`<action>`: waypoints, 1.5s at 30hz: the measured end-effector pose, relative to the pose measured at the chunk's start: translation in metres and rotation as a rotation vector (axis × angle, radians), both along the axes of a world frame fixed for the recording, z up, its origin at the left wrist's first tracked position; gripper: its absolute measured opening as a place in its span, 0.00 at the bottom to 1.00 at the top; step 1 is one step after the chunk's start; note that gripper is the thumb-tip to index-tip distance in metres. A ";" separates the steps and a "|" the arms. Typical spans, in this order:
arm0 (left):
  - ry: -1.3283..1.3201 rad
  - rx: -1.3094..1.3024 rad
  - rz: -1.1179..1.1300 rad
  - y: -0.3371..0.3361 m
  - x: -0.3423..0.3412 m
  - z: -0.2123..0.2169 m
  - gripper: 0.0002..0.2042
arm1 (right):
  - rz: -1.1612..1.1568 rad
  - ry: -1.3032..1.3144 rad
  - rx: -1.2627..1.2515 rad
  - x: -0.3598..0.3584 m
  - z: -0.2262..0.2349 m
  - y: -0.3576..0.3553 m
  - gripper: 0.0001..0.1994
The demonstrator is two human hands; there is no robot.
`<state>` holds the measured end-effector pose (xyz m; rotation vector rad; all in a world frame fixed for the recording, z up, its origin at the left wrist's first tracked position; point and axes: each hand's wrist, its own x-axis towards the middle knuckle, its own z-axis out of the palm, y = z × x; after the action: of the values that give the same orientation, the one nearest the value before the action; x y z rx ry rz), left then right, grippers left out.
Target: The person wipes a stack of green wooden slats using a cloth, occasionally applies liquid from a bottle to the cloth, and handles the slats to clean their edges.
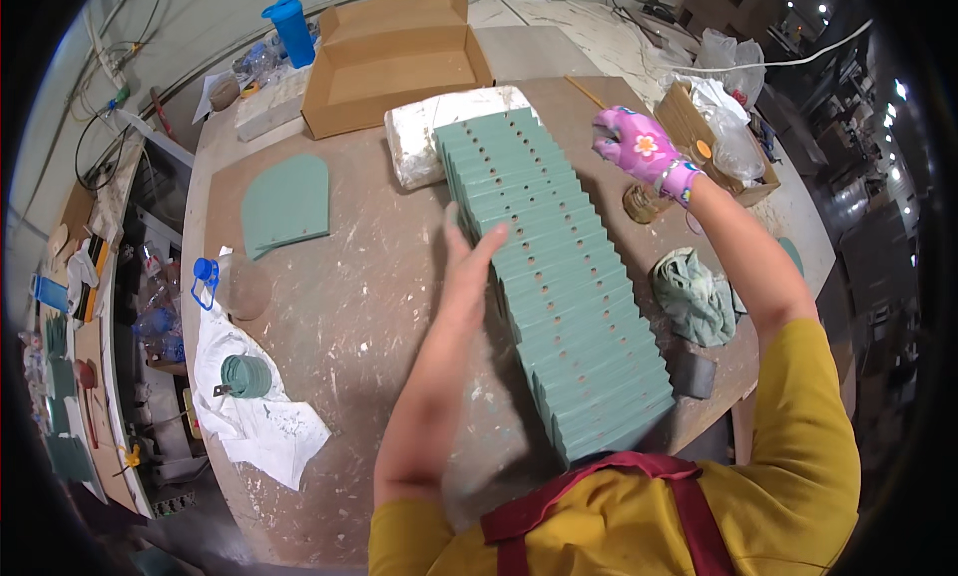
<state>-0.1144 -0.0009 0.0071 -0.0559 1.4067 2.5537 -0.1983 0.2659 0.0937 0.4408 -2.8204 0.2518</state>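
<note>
Head view: the worktop [349, 327] carries a row of green panels [574, 267], a cardboard box [399, 107] and a white block [414, 147] by the row's far end. The left hand [467, 267] touches the row's left side, fingers and thumb apart; right of it, the gloved right hand [644, 149] clamps its fingers on a thin stick [584, 91].

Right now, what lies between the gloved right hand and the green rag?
In the head view, a small jar sits between the gloved right hand and the green rag.
</note>
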 end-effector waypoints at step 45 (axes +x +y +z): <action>-0.038 0.022 0.058 0.009 -0.064 -0.018 0.39 | 0.002 -0.060 -0.211 -0.037 0.009 -0.064 0.10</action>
<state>-0.1780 0.0078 -0.0113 -0.1420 1.3827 2.5997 -0.2350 0.2018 0.1024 0.3951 -2.8109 0.5658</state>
